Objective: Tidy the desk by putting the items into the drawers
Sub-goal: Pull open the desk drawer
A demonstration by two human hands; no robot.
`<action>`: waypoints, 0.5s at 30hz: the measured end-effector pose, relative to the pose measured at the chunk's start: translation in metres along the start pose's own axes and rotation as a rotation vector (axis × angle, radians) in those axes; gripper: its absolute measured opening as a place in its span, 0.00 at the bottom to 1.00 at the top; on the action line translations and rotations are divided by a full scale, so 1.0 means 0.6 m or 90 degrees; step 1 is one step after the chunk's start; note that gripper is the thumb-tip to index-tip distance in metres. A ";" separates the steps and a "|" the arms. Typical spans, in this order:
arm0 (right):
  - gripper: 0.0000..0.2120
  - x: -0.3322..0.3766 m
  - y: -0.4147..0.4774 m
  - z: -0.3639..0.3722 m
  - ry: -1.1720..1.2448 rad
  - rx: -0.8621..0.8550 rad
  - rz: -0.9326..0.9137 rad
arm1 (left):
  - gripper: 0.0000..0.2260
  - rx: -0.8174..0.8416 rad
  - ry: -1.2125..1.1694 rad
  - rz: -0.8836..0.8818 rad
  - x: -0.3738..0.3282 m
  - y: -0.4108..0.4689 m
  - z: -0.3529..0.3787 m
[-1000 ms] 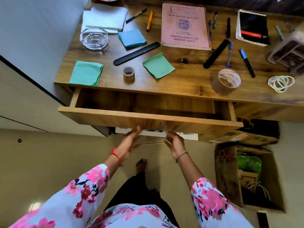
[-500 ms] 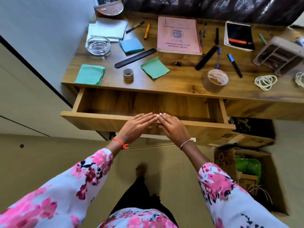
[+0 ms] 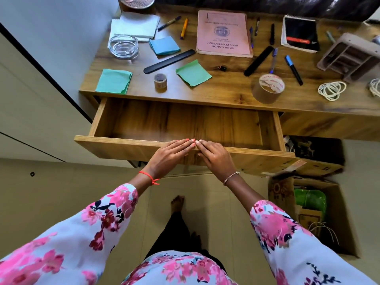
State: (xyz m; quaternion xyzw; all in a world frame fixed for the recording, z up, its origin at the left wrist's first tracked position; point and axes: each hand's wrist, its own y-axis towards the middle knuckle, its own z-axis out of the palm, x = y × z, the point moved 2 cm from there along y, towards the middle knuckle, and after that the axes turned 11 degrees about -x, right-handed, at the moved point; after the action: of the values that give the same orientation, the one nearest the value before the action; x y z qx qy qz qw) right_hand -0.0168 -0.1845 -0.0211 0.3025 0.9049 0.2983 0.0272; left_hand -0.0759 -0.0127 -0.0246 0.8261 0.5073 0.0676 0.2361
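Note:
The wooden drawer [image 3: 123, 145] under the desk stands pulled out, and its inside shows only bare wood. My left hand [image 3: 169, 154] and my right hand [image 3: 214, 155] lie side by side on the top edge of the drawer front, fingers straight, fingertips nearly touching. Neither hand holds anything. On the desk [image 3: 226, 93] lie a pink record book [image 3: 223, 32], green note pads [image 3: 114, 81] [image 3: 193, 73], a blue note pad [image 3: 164, 45], a small tape roll [image 3: 160, 81], a big brown tape roll [image 3: 268, 88], a black ruler [image 3: 169, 61], several pens [image 3: 294, 69] and a black notepad [image 3: 300, 36].
A glass ashtray [image 3: 123, 46] and white papers [image 3: 135, 26] sit at the desk's left back. A grey organiser tray [image 3: 349, 56] and a coil of white cord [image 3: 332, 90] are on the right. An open cardboard box [image 3: 312, 204] stands on the floor at right. A wall borders the left.
Both hands rose from under the drawer front onto its top edge. The drawer has come further out, and the view moved closer to the desk.

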 end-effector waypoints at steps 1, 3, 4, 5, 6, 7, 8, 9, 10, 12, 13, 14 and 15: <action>0.16 0.005 -0.006 -0.003 0.004 -0.003 -0.002 | 0.26 0.002 0.002 -0.004 -0.007 -0.006 -0.002; 0.16 0.016 -0.021 -0.008 0.006 -0.006 -0.008 | 0.26 0.005 0.002 -0.013 -0.022 -0.019 -0.008; 0.16 0.021 -0.030 -0.011 0.005 -0.010 -0.011 | 0.26 0.008 -0.002 -0.018 -0.030 -0.026 -0.011; 0.16 0.026 -0.038 -0.013 0.005 -0.012 -0.014 | 0.25 0.013 -0.006 -0.021 -0.037 -0.033 -0.015; 0.16 0.033 -0.047 -0.018 0.005 -0.016 -0.016 | 0.25 0.016 -0.011 -0.024 -0.046 -0.039 -0.018; 0.16 0.040 -0.056 -0.022 0.007 -0.022 -0.018 | 0.25 0.016 -0.015 -0.026 -0.054 -0.046 -0.021; 0.15 0.046 -0.066 -0.026 0.010 -0.027 -0.019 | 0.26 0.015 -0.020 -0.031 -0.062 -0.054 -0.024; 0.15 0.053 -0.075 -0.031 0.015 -0.033 -0.019 | 0.26 0.014 -0.026 -0.036 -0.071 -0.061 -0.027; 0.15 0.058 -0.082 -0.035 0.019 -0.036 -0.020 | 0.25 0.011 -0.033 -0.041 -0.079 -0.067 -0.030; 0.15 0.068 -0.099 -0.042 0.028 -0.039 -0.027 | 0.24 0.002 -0.040 -0.044 -0.095 -0.081 -0.036; 0.15 0.073 -0.107 -0.045 0.032 -0.039 -0.031 | 0.23 -0.001 -0.042 -0.045 -0.102 -0.088 -0.039; 0.15 0.079 -0.114 -0.049 0.036 -0.040 -0.033 | 0.23 -0.003 -0.045 -0.047 -0.109 -0.095 -0.042; 0.15 0.084 -0.120 -0.053 0.039 -0.043 -0.034 | 0.23 -0.003 -0.049 -0.049 -0.115 -0.101 -0.044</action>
State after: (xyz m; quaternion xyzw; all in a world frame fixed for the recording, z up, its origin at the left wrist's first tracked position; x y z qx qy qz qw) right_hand -0.1033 -0.2190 -0.0283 0.2682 0.9025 0.3367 0.0178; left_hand -0.1671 -0.0418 -0.0205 0.8075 0.5289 0.0282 0.2596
